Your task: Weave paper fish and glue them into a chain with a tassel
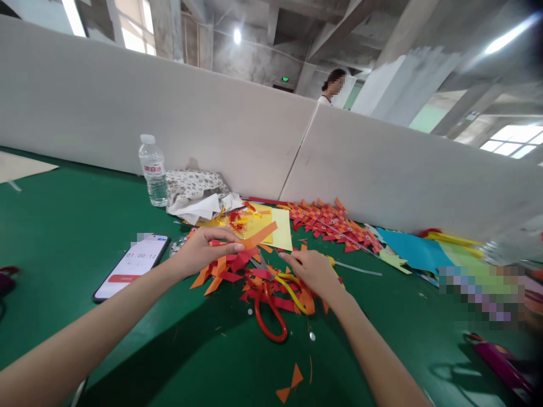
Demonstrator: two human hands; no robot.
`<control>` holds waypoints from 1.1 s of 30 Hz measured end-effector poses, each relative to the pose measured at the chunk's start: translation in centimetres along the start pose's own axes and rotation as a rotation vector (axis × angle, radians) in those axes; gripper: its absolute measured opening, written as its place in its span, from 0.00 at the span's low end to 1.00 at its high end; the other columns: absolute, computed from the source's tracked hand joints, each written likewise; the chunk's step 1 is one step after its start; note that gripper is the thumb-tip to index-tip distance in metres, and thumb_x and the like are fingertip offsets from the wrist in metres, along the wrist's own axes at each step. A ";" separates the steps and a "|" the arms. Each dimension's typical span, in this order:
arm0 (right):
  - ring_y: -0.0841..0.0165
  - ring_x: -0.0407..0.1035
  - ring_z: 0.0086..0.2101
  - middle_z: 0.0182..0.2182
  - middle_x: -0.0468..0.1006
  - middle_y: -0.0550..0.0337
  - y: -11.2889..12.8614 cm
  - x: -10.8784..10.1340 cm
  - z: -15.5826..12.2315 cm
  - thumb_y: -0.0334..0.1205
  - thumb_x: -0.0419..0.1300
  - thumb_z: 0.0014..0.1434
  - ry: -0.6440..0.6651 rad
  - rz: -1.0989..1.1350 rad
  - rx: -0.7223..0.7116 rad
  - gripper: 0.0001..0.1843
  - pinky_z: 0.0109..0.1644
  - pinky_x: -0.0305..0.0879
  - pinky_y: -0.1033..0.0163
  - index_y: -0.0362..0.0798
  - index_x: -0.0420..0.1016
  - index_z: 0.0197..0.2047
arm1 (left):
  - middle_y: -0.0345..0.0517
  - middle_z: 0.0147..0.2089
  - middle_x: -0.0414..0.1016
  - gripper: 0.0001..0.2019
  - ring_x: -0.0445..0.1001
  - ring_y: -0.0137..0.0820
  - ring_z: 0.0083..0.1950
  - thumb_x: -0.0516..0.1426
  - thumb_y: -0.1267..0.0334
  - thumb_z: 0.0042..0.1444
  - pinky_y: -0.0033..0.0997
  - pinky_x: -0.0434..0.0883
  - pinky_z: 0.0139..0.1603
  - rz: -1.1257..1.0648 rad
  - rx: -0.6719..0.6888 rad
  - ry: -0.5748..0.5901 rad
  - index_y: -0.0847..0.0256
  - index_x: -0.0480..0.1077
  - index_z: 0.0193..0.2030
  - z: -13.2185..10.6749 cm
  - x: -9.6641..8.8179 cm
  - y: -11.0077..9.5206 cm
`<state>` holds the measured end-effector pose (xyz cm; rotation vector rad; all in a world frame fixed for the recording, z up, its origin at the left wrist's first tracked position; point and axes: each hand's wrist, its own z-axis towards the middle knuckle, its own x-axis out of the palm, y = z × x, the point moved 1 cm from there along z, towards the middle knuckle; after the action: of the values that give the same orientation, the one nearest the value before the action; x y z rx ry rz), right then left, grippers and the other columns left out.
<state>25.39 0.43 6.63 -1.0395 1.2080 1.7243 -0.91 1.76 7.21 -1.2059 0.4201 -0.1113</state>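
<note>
My left hand (202,251) is closed in a pinch on an orange paper strip (259,236), holding it just above a heap of red and orange paper strips (237,268). My right hand (311,270) lies on the right side of the same heap, fingers curled down into the strips; what they hold, if anything, is hidden. Red-handled scissors (269,314) and yellow-handled scissors (292,288) lie in the heap just below my right hand. Yellow paper sheets (278,226) lie behind the heap.
A phone (132,265) showing a timer lies left of my left hand. A water bottle (153,170) and a patterned cloth bag (190,189) stand by the white partition (254,135). Folded red-orange paper pieces (333,223) and coloured sheets (413,251) lie right. A person stands beyond the partition.
</note>
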 end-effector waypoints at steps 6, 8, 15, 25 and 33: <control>0.76 0.53 0.17 0.23 0.71 0.64 4.5 -1.2 -1.3 0.50 0.57 0.56 -0.279 0.330 -0.015 0.13 0.21 0.49 0.68 0.48 0.72 0.35 | 0.42 0.34 0.75 0.08 0.71 0.30 0.36 0.60 0.56 0.49 0.29 0.67 0.40 0.059 0.024 0.024 0.58 0.76 0.30 -0.3 0.0 0.2; 0.77 0.51 0.17 0.25 0.72 0.64 6.6 -1.6 -1.8 0.50 0.60 0.53 -0.283 0.406 -0.042 0.14 0.20 0.49 0.68 0.48 0.73 0.38 | 0.42 0.32 0.75 0.08 0.71 0.29 0.36 0.60 0.57 0.50 0.28 0.67 0.40 0.089 0.073 0.034 0.58 0.76 0.29 -0.4 0.3 0.2; 0.75 0.60 0.22 0.28 0.76 0.61 8.8 -0.5 -2.0 0.41 0.59 0.55 -0.261 0.500 -0.139 0.07 0.25 0.57 0.69 0.48 0.77 0.30 | 0.42 0.31 0.74 0.06 0.69 0.28 0.34 0.59 0.60 0.52 0.29 0.65 0.39 0.263 0.273 0.096 0.58 0.76 0.31 -1.3 1.2 -1.2; 0.72 0.66 0.24 0.27 0.78 0.59 8.3 0.4 -2.3 0.45 0.61 0.53 -0.131 0.636 -0.071 0.09 0.27 0.61 0.66 0.49 0.79 0.31 | 0.45 0.44 0.74 0.07 0.70 0.34 0.46 0.58 0.62 0.52 0.37 0.65 0.47 0.450 0.391 -0.044 0.55 0.73 0.39 -1.8 1.8 -1.3; 0.71 0.68 0.25 0.26 0.78 0.61 8.3 0.1 -2.5 0.43 0.63 0.51 -0.246 0.684 -0.054 0.07 0.28 0.62 0.67 0.49 0.79 0.28 | 0.34 0.25 0.74 0.11 0.69 0.25 0.26 0.55 0.54 0.55 0.40 0.59 0.55 0.448 0.195 0.111 0.57 0.72 0.29 -2.0 2.1 -1.2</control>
<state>18.31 -4.04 8.72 -0.4276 1.4559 2.3265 0.43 -1.11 7.17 -0.8939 0.7499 0.1639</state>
